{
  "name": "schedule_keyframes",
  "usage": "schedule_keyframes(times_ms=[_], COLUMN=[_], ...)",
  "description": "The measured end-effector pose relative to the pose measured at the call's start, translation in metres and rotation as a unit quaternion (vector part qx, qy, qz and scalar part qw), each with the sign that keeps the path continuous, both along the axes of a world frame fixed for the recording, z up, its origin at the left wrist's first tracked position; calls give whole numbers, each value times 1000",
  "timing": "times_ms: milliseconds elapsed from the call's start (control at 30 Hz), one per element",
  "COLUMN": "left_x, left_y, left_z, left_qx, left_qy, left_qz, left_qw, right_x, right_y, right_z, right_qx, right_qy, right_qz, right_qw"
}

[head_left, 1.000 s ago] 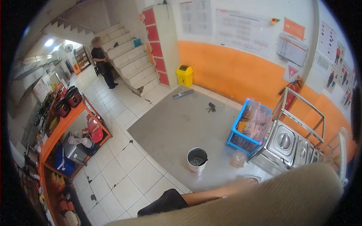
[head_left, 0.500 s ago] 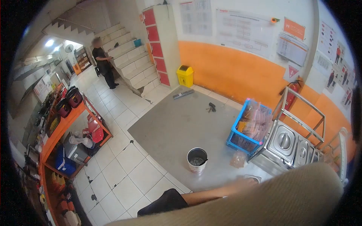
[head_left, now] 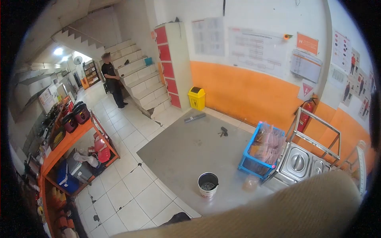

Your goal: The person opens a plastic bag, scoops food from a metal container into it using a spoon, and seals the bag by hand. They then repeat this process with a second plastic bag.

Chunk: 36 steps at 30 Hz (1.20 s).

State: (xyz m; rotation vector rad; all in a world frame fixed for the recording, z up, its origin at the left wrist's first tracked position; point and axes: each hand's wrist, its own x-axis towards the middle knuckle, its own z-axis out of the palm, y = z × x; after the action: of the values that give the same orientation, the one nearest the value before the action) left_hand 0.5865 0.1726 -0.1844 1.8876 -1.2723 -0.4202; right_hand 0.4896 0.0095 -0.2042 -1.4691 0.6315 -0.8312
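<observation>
A large beige, blurred surface [head_left: 278, 202] covers the bottom right of the view and hides both of my hands. Just above it on the grey metal table [head_left: 174, 146] stands an open bucket [head_left: 208, 185] with something dark inside. A small clear packet [head_left: 250, 183] lies right of the bucket. Beyond the packet, a blue basket [head_left: 256, 164] holds many clear packets. Beside the basket sits a steel food warmer with lidded pans [head_left: 296, 160]. A small dark object [head_left: 223, 131] and a flat grey item [head_left: 195, 118] rest farther back. Part of a dark sleeve [head_left: 177, 218] shows at the bottom edge.
A person [head_left: 112, 81] stands by the stairs [head_left: 139, 77] at the back left. An orange shelf [head_left: 65, 146] with cookers runs along the left. A yellow bin [head_left: 197, 98], red-doored lockers [head_left: 174, 67] and a fire extinguisher [head_left: 305, 115] stand near the wall.
The view has tilted upward, so the scene sits lower. The forearm and blurred hand seen earlier near the front of the table are now hidden; only dark cloth shows.
</observation>
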Motion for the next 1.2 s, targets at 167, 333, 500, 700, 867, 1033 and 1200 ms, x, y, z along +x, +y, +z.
schedule_keyframes(times_ms=[167,333,500,700,867,1033,1200], left_x=[-1,0,1,1,13,-2,-2], left_y=[-1,3,4,-2,-15,-8,-6], left_z=[-7,0,1,-2,16,-24,-15], left_qx=[18,24,16,11,159,17,24], left_qy=[-23,-18,-18,-4,131,-42,-7], left_qz=[3,8,8,-16,-28,56,40], left_qw=[1000,1000,1000,1000,978,997,999], right_x=[-2,-3,-7,-21,-69,-68,-68], right_y=[-1,-2,-3,-8,-16,11,7], right_z=[0,-1,-1,-5,-15,59,56], right_qx=[-5,-11,-18,-38,-119,-117,-85], right_qy=[1,3,3,1,-69,-60,-74], right_qz=[3,9,13,17,42,87,34], right_qw=[1000,1000,1000,999,990,988,993])
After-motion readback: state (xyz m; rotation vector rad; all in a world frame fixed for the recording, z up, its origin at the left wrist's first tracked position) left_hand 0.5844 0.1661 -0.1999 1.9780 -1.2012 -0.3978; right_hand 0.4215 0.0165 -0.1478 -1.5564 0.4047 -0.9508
